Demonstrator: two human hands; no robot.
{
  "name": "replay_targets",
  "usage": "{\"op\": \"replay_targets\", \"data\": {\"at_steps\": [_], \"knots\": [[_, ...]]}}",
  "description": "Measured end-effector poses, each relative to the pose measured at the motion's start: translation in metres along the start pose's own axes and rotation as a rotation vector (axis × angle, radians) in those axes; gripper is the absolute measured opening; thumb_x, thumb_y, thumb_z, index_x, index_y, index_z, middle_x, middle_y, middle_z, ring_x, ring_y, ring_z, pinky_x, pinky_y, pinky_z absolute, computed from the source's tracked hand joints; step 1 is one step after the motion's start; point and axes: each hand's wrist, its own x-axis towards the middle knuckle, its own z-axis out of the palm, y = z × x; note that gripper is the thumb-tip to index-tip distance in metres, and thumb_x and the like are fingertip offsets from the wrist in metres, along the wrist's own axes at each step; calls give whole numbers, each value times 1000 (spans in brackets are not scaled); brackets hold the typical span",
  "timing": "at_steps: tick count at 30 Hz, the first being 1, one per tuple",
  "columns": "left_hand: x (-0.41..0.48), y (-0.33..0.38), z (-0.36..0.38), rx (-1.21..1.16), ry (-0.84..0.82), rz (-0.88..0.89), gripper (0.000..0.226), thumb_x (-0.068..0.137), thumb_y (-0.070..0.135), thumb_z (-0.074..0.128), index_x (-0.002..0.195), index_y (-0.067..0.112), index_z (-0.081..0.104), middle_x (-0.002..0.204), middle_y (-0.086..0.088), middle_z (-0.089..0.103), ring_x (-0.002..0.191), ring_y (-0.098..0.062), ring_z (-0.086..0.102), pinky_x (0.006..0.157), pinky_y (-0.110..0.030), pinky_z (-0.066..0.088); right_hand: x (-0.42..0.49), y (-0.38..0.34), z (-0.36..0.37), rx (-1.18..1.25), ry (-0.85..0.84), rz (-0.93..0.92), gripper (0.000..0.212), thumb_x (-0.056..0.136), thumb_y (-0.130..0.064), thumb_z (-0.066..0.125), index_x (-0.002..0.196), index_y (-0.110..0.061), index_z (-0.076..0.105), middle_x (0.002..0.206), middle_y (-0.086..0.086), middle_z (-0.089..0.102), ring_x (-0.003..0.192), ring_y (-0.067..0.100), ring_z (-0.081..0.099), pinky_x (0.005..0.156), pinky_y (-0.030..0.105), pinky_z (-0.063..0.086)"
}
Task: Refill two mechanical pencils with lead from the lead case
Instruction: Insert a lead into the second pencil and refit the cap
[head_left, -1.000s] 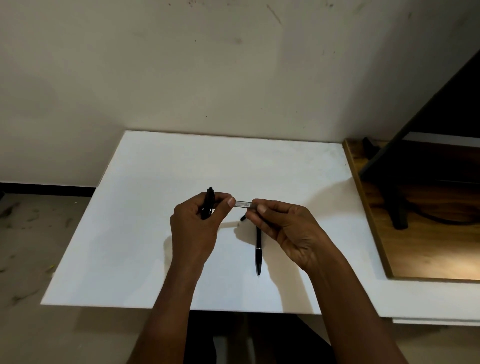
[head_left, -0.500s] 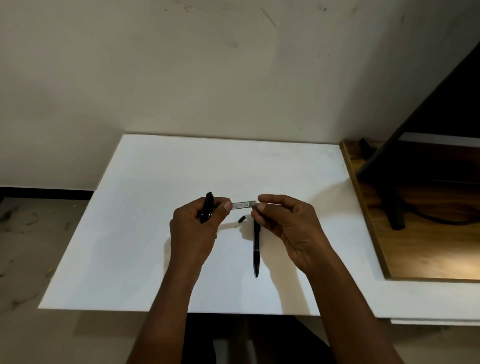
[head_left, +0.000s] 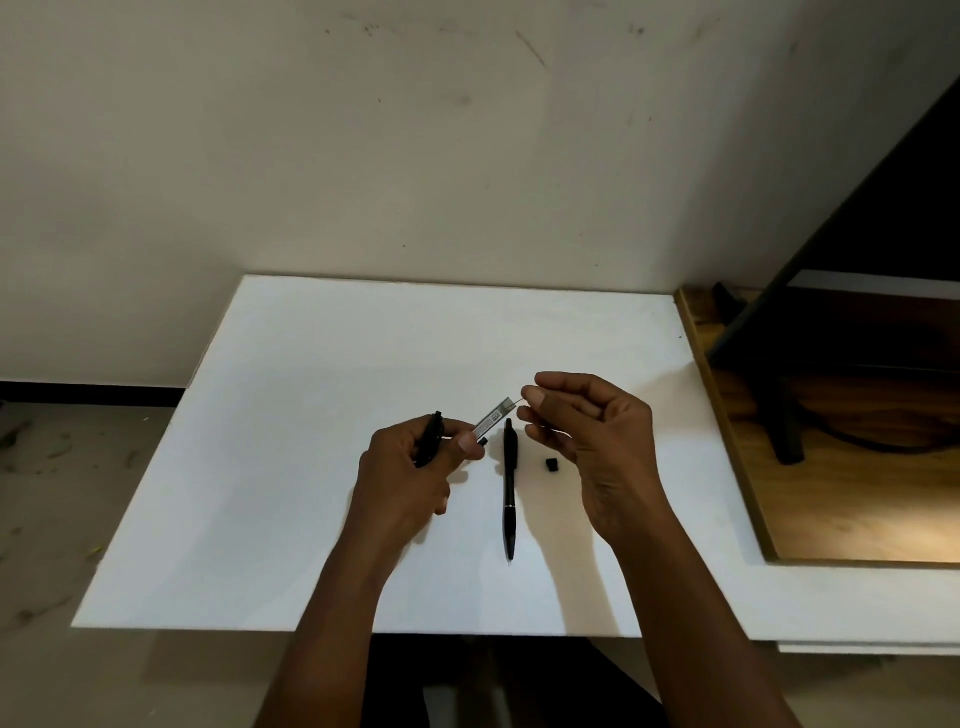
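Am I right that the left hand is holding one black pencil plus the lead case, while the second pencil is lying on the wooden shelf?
Not quite. In the head view the second pencil lies on the white table, between the hands, not on the wooden shelf. The rest holds: the left hand holds one black pencil plus the lead case.

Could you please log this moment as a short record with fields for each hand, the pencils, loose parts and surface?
left hand: grips one black pencil and the lead case
right hand: pinches a thin lead at the case's open end
second pencil: lies on the white board, tip toward the person
loose parts: small black cap right of that pencil; another black piece left of it
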Motion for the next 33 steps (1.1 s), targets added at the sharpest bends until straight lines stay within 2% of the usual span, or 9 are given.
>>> {"op": "replay_targets", "data": {"at_steps": [7, 10, 15, 19, 23, 27, 30, 33], "knots": [[1, -2, 0, -30, -54, -42, 7, 91, 28, 72, 91, 23, 77, 87, 2, 81, 36, -12, 46, 42, -14, 39, 2, -1, -3, 100, 139, -52, 19, 86, 3, 73, 104, 0, 74, 87, 14, 75, 86, 30, 75, 83, 36, 63], [0, -2, -1, -28, -59, -50, 7, 91, 31, 71, 89, 26, 75, 86, 3, 81, 35, -13, 47, 42, -13, 39, 4, -3, -8, 169, 161, -26, 18, 90, 5, 67, 107, 2, 71, 82, 14, 73, 84, 31, 77, 82, 35, 63], [0, -2, 0, 0, -57, -53, 9, 90, 38, 71, 86, 31, 72, 87, 7, 81, 36, -14, 49, 44, -14, 40, 3, -5, -10, 15, -26, 181, 19, 87, 0, 72, 106, 1, 75, 81, 16, 75, 74, 24, 76, 71, 27, 61], [0, -2, 1, 37, -91, -37, 8, 90, 37, 71, 87, 30, 72, 86, 7, 81, 36, -15, 50, 46, -16, 40, 0, -2, -4, -42, -162, 278, 14, 85, -1, 74, 99, 0, 79, 80, 17, 76, 71, 21, 74, 70, 25, 61], [-1, -1, 3, 101, -123, -3, 8, 89, 35, 72, 85, 28, 76, 79, 5, 77, 42, -12, 52, 47, -17, 42, -1, -1, -2, -63, -172, 309, 12, 85, -3, 75, 96, -2, 80, 79, 15, 76, 70, 19, 72, 71, 25, 61], [-2, -2, 4, 116, -139, -10, 7, 86, 33, 76, 83, 27, 79, 66, 12, 68, 47, -1, 53, 49, -15, 43, -1, -5, -10, -99, -176, 373, 15, 83, -4, 77, 96, 2, 79, 81, 16, 76, 70, 19, 73, 68, 25, 60], [-3, -1, 7, 110, -159, -25, 3, 82, 33, 79, 85, 33, 80, 78, 12, 75, 55, 4, 58, 50, -13, 44, -1, -13, -23, -164, -164, 435, 14, 81, -4, 78, 92, 3, 79, 80, 17, 76, 69, 19, 74, 64, 24, 59], [-2, -1, 7, 62, -98, -43, 9, 80, 35, 81, 89, 35, 79, 85, 12, 77, 60, 3, 61, 51, -12, 44, -1, -20, -41, -244, -142, 471, 14, 80, -3, 78, 92, 3, 79, 80, 18, 76, 68, 20, 73, 63, 24, 59]]}}
